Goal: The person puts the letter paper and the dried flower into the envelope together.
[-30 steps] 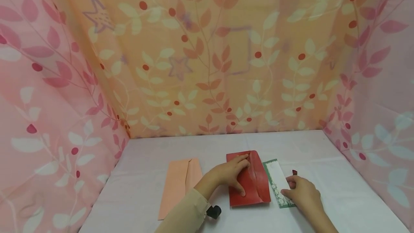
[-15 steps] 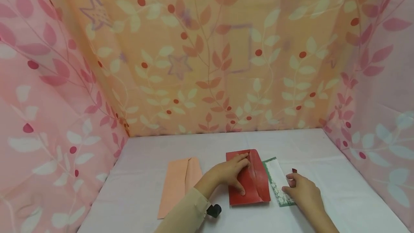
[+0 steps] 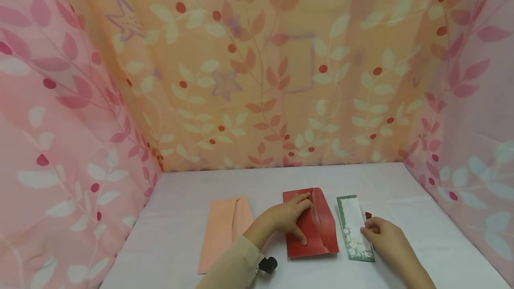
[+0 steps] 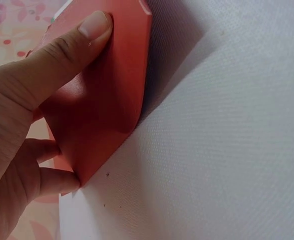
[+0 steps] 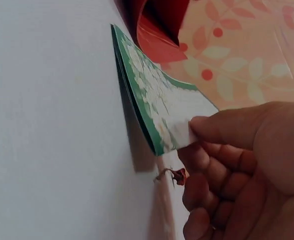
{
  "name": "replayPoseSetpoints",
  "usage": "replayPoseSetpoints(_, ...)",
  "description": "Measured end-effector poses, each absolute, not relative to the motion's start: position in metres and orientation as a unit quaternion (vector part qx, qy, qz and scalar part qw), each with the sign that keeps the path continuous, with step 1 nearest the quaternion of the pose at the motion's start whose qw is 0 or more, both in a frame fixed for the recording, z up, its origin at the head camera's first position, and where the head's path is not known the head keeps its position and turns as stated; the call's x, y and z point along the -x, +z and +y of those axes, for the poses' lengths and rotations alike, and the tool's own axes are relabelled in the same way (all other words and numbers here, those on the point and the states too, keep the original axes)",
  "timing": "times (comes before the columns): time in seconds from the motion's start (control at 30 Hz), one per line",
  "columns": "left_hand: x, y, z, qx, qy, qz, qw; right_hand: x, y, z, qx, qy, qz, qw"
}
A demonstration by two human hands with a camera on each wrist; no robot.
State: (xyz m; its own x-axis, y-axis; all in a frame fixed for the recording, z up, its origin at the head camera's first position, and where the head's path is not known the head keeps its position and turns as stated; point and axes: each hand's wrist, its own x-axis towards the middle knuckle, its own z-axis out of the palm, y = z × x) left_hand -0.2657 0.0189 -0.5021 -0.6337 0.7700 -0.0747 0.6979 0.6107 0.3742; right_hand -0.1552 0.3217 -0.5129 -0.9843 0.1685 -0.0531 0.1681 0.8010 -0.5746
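Observation:
My left hand (image 3: 289, 217) grips a red envelope (image 3: 315, 231), its long flap side facing right. In the left wrist view, the thumb presses on the red paper (image 4: 96, 115), which bows up off the white cloth, and other fingers hold its far edge. My right hand (image 3: 383, 235) pinches the right edge of a folded white card (image 3: 354, 224) with a green floral border. Seen from the right wrist, the card's layers (image 5: 147, 95) stand slightly apart and are tilted. Just by the right fingers is a small dark-red dried flower (image 5: 180, 176) on a thin stem.
A peach envelope (image 3: 218, 226) lies to the left, partly covered by my left sleeve (image 3: 234, 262). A black device (image 3: 268, 264) sits at my left wrist. Leaf-patterned curtains (image 3: 261, 79) enclose the white-covered table (image 3: 180, 200) at the back and both sides.
The card has shifted right and turned straighter, leaving a gap beside the red envelope. My right hand has moved slightly right with it. My left hand has stayed on the envelope.

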Motion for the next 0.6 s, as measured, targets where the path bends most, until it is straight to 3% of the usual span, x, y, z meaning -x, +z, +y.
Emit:
replayPoseSetpoints(0.3,0.268,-0.508,0.019,-0.415,0.155,0.891,0.103,0.153,-0.511,0.335,0.083,0.356,-0.930,0.026)
replayPoseSetpoints(0.6,0.267,-0.502,0.019,-0.419,0.156,0.888,0.109,0.162,-0.513,0.325,0.096,0.425,-0.896,0.089)
